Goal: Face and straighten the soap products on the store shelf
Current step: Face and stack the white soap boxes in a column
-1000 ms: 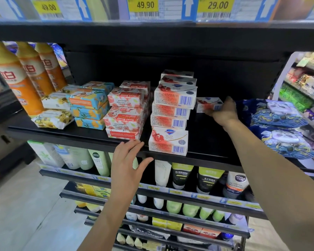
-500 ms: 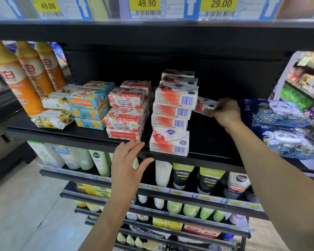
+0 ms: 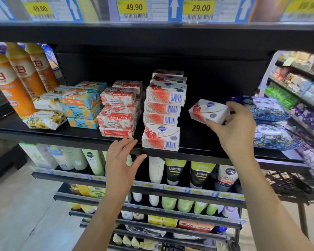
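While left hand lies spread on shelf edge, right hand pinches 1 soap box; beside stack

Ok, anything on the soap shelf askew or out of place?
The Goat Soap boxes sit with print upside down. One red-and-white box lies at the shelf edge, ahead of its stack. The right hand holds a tilted box.

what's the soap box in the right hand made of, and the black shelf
The soap box in the right hand: likely thin printed card, slight sheen; crisp folded edges and flat faces. The shelf: probably painted metal, matte black, judging by its thin straight front lip, though the look leaves it open.
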Action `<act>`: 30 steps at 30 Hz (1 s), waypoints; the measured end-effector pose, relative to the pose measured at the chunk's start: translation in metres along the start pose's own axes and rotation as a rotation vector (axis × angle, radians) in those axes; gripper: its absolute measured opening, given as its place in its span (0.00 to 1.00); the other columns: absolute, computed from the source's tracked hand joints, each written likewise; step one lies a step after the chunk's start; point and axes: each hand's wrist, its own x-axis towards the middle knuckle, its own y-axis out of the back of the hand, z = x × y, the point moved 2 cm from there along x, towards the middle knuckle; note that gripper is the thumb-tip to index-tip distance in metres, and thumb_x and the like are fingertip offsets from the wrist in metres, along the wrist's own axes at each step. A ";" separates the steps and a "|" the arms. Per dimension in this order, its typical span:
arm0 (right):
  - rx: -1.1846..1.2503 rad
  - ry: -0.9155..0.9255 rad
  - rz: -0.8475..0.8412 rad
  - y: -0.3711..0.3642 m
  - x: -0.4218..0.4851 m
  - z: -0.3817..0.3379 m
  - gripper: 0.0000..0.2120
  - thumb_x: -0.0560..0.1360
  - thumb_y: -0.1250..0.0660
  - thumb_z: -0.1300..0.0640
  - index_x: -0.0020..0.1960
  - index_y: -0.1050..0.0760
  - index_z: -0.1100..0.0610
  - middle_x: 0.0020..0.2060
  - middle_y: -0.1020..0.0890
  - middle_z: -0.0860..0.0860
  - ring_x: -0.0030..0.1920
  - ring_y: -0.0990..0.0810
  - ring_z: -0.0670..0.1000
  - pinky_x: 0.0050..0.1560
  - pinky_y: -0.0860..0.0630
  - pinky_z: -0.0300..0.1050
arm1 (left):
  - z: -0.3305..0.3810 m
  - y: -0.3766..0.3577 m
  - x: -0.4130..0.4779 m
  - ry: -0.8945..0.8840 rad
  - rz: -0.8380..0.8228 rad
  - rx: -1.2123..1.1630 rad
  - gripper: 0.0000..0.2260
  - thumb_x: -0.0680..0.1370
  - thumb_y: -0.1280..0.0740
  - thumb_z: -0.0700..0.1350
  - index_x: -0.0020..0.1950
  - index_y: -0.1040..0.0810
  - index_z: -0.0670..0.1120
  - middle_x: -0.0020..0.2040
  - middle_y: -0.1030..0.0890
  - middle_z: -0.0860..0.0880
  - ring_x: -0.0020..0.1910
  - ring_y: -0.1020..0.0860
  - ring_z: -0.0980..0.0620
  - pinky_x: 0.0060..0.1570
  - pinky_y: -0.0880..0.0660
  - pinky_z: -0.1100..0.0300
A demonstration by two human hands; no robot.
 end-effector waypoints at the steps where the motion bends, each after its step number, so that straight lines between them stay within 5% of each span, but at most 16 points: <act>1: 0.040 -0.018 0.006 0.006 -0.009 0.001 0.35 0.67 0.17 0.53 0.70 0.27 0.56 0.61 0.23 0.56 0.54 0.21 0.56 0.53 0.25 0.46 | 0.001 0.001 0.000 0.011 -0.007 -0.015 0.22 0.74 0.26 0.51 0.65 0.18 0.43 0.64 0.20 0.49 0.69 0.29 0.52 0.74 0.34 0.45; 3: 0.143 -0.059 0.013 0.018 -0.029 0.001 0.34 0.67 0.17 0.53 0.69 0.26 0.54 0.59 0.22 0.52 0.49 0.22 0.51 0.47 0.25 0.41 | 0.006 0.006 0.001 0.042 -0.028 -0.057 0.20 0.74 0.25 0.50 0.65 0.18 0.45 0.65 0.21 0.52 0.70 0.32 0.60 0.76 0.36 0.47; 6: 0.278 -0.078 0.013 0.028 -0.057 -0.004 0.33 0.66 0.17 0.56 0.67 0.26 0.49 0.54 0.20 0.52 0.47 0.21 0.49 0.51 0.22 0.46 | 0.020 0.025 0.002 0.253 -0.055 -0.252 0.13 0.76 0.25 0.47 0.61 0.16 0.53 0.63 0.20 0.61 0.69 0.31 0.67 0.74 0.34 0.53; 11: 0.457 -0.065 -0.066 0.040 -0.091 -0.016 0.33 0.66 0.17 0.60 0.65 0.26 0.43 0.52 0.19 0.53 0.51 0.19 0.47 0.57 0.24 0.36 | 0.053 0.052 0.007 0.447 -0.073 -0.614 0.12 0.75 0.25 0.46 0.58 0.15 0.50 0.53 0.13 0.54 0.56 0.16 0.55 0.62 0.22 0.54; 21: 0.694 0.017 -0.371 0.024 -0.120 -0.045 0.36 0.66 0.19 0.69 0.67 0.25 0.45 0.54 0.18 0.51 0.53 0.19 0.52 0.58 0.21 0.46 | 0.097 0.053 0.001 0.599 -0.388 -0.933 0.24 0.74 0.32 0.56 0.65 0.19 0.44 0.56 0.13 0.48 0.58 0.16 0.50 0.60 0.20 0.53; 26: 0.685 -0.021 -0.422 0.021 -0.124 -0.051 0.35 0.70 0.21 0.65 0.69 0.28 0.41 0.58 0.19 0.45 0.56 0.18 0.48 0.55 0.21 0.38 | 0.095 0.056 0.000 0.656 -0.383 -1.027 0.20 0.77 0.31 0.49 0.66 0.20 0.41 0.56 0.14 0.44 0.59 0.16 0.47 0.58 0.19 0.55; 30: 0.706 -0.199 -0.428 0.021 -0.122 -0.049 0.30 0.73 0.23 0.53 0.72 0.29 0.45 0.61 0.19 0.41 0.56 0.17 0.43 0.55 0.19 0.42 | 0.096 0.057 -0.003 0.663 -0.381 -1.043 0.19 0.77 0.31 0.46 0.67 0.21 0.41 0.57 0.14 0.44 0.59 0.16 0.47 0.60 0.20 0.51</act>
